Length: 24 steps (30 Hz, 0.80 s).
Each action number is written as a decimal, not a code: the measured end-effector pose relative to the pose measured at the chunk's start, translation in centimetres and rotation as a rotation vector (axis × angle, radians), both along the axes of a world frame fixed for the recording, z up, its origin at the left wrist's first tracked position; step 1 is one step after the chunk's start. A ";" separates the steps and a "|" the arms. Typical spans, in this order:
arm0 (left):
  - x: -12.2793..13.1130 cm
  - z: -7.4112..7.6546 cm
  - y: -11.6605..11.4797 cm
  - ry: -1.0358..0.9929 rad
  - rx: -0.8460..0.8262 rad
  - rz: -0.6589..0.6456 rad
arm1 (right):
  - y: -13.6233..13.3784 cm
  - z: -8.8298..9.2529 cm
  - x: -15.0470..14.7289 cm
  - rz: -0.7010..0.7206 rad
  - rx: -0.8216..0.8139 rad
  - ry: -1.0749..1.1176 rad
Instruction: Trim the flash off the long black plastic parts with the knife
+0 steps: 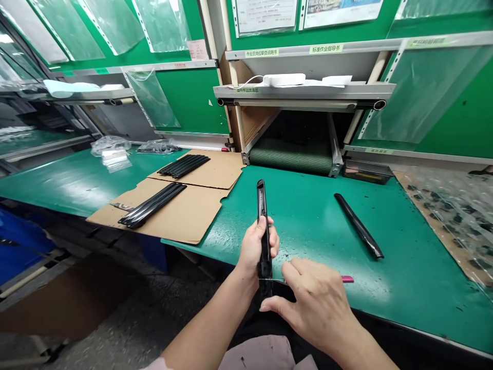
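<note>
My left hand (pixel 256 241) is wrapped round a long, narrow black plastic part (pixel 262 198), held upright with its hollow side facing me. In my right hand (pixel 314 293) is a thin-bladed knife with a pink handle (pixel 347 279), whose end sticks out past the knuckles. The blade crosses the lower end of the black part, and my right thumb is stretched towards that end. Whether the blade touches the plastic I cannot tell. Another black strip (pixel 358 225) lies on the green table to the right, apart from both hands.
Two cardboard sheets (pixel 200 218) on the left carry rows of black strips (pixel 154 204). A green conveyor belt (pixel 292 154) comes out under a shelf (pixel 304 92). Beside it is a dark tray (pixel 367 171). Bubble-wrapped black pieces (pixel 458 221) lie at the right edge, plastic bags (pixel 111 146) at the back left.
</note>
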<state>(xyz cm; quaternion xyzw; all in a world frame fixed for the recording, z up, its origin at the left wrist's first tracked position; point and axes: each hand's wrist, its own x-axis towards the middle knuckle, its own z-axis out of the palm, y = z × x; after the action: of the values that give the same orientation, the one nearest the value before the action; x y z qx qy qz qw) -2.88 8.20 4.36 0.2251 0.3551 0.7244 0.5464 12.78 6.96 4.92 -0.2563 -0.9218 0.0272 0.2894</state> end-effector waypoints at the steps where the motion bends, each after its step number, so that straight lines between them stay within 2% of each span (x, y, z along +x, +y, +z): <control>1: 0.0 0.0 0.0 -0.011 -0.001 0.004 | 0.0 -0.1 0.0 -0.003 0.015 0.011; 8: 0.2 -0.2 0.1 -0.042 -0.025 0.044 | -0.1 -0.3 0.1 -0.054 0.147 0.063; 18: 0.3 0.1 0.0 0.090 -0.127 0.129 | 0.2 -0.4 0.5 -0.101 0.208 0.042; 21: 0.4 0.2 0.0 0.101 -0.133 0.120 | 0.0 -0.5 0.5 -0.078 0.210 0.056; 24: 0.0 0.5 0.1 0.017 -0.071 0.109 | -0.9 -0.9 0.5 0.037 0.214 0.082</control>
<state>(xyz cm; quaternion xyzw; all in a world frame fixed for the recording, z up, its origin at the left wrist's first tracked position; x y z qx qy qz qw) -2.89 8.30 4.86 0.1921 0.3967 0.7380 0.5109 13.28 6.09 4.02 -0.2056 -0.9114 -0.0555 0.3521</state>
